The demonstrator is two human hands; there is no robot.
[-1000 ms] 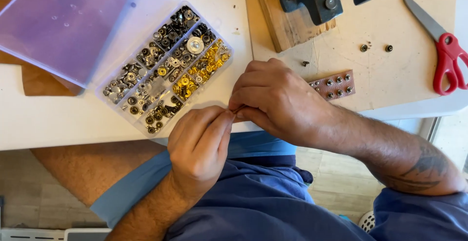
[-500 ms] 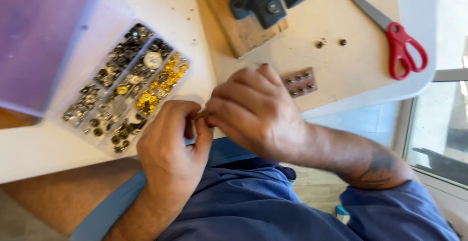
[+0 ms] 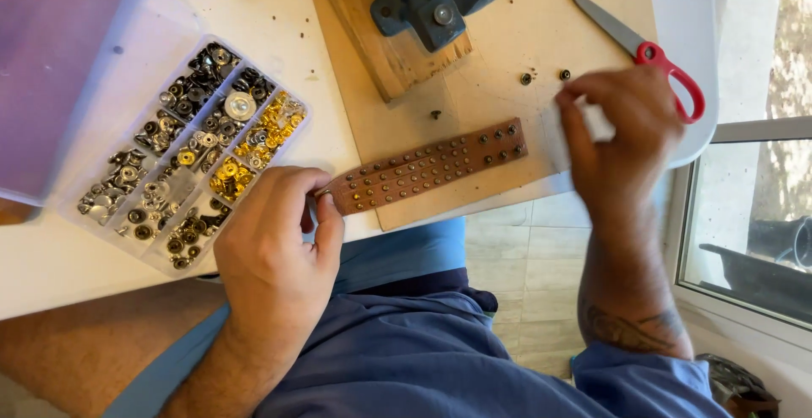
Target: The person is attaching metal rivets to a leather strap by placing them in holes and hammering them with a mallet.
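We pinch the near end of the studded brown leather strap (image 3: 427, 167) with our left hand (image 3: 275, 253); it lies flat on the board (image 3: 507, 54). Our right hand (image 3: 622, 134) hovers loosely curled, empty, near two loose rivets (image 3: 544, 76).

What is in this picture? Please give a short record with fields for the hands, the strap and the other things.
left hand: pinches the left end of the brown leather strap
right hand: off the strap, above the board near two small loose studs
strap: lies flat, rows of metal studs along it
surface: light board on a white table
left of strap: clear compartment box of silver, dark and gold fasteners, lid open
top right: red-handled scissors
top: blue metal tool on wooden block
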